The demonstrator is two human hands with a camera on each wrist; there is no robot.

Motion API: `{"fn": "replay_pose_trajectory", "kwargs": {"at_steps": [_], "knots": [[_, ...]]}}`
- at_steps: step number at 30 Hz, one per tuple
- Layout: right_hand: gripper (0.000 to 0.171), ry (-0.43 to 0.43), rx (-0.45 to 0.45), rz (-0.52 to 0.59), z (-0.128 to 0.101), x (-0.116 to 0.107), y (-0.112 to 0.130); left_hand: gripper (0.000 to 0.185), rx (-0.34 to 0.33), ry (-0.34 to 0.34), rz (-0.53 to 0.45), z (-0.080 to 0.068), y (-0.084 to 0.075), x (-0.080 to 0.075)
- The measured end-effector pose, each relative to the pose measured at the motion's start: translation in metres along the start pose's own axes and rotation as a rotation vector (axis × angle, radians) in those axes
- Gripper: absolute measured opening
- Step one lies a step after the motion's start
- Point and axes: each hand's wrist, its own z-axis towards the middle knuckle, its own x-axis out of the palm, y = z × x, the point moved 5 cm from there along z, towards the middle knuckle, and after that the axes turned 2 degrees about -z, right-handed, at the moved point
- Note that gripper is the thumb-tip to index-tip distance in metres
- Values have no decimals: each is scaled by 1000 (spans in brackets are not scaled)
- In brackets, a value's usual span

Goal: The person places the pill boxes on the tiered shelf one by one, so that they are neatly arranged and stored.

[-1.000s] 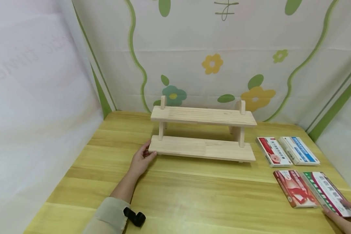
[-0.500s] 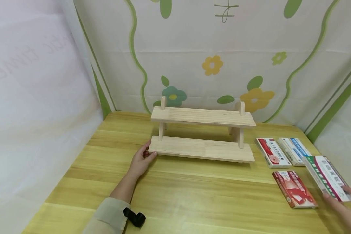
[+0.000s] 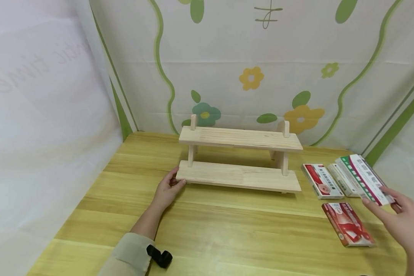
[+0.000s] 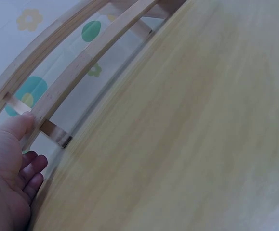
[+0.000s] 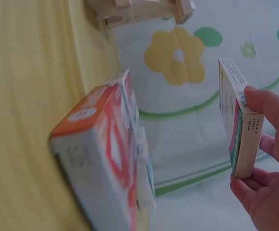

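Green-striped box (image 3: 363, 178), print illegible, is pinched by right-hand fingers (image 3: 399, 197).

Head view: from above, forward and down across the table (image 3: 241, 230). Wrist views: close, tilted; all include the wooden rack (image 3: 241, 174).

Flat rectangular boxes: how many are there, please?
4: a green, magenta and white box in the right hand; a white box partly hidden behind it; a red-and-white box left of that; a red box in front. Others may be hidden.
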Motion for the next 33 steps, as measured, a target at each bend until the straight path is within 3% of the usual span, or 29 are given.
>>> {"fn": "replay_pose_trajectory", "kwargs": {"at_steps": [4,13,22,25,33], "knots": [[79,50,-48,-33,8,0,24,60,-5,-11,-9,1,0,0],[76,75,-165,-72,22,9,73,58,-6,-20,2,0,0,0],[74,134,-268,-18,31,21,130,56,-29,-13,-48,-4,-12,-1],[74,149,-301,-9,33,28,146,57,-14,-16,-38,-1,-3,0],[75,232,-357,11,39,48,189,57,-21,-25,-9,-1,0,-1]]}}
